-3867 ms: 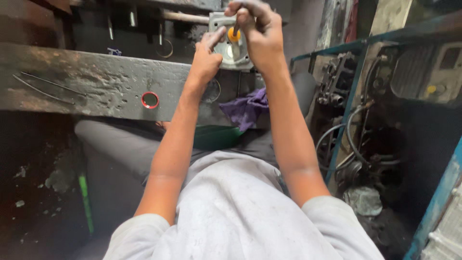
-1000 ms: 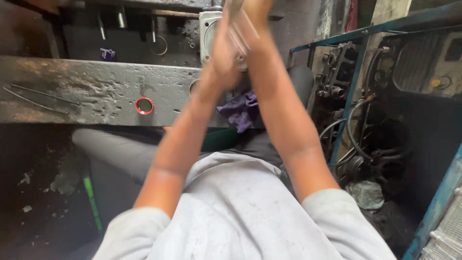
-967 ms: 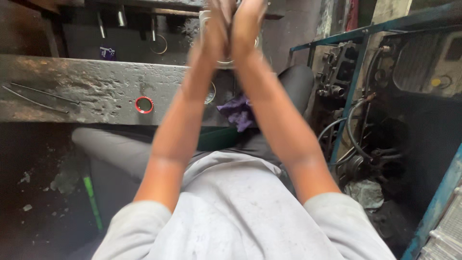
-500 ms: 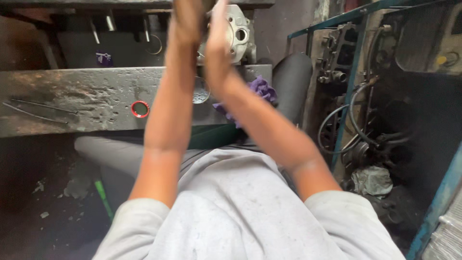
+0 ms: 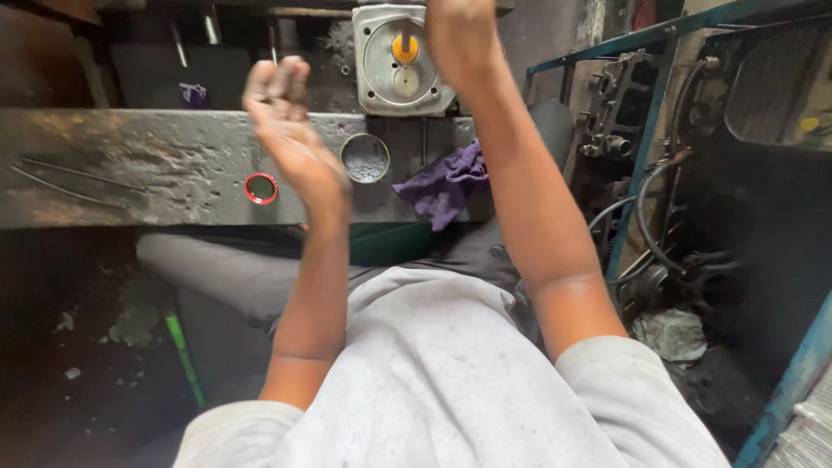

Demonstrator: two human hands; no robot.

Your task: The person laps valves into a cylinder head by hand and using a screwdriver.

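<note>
Grey metal block (image 5: 400, 59) with an orange-tipped stem at top centre, on the worn bench (image 5: 104, 178).

The right hand (image 5: 459, 39) is closed above the block, apparently around the stem's top. The left hand (image 5: 290, 130) is raised, open and empty, left of it. Below the block lie a round tin (image 5: 365, 158), a red ring (image 5: 261, 187) and a purple rag (image 5: 442, 180). The work looks mid-way, stem seated, hand on it.

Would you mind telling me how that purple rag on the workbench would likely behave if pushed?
The purple rag lies crumpled and draped over the workbench edge, so it is probably floppy and light. Pushed, it would likely bunch or slip off.
</note>
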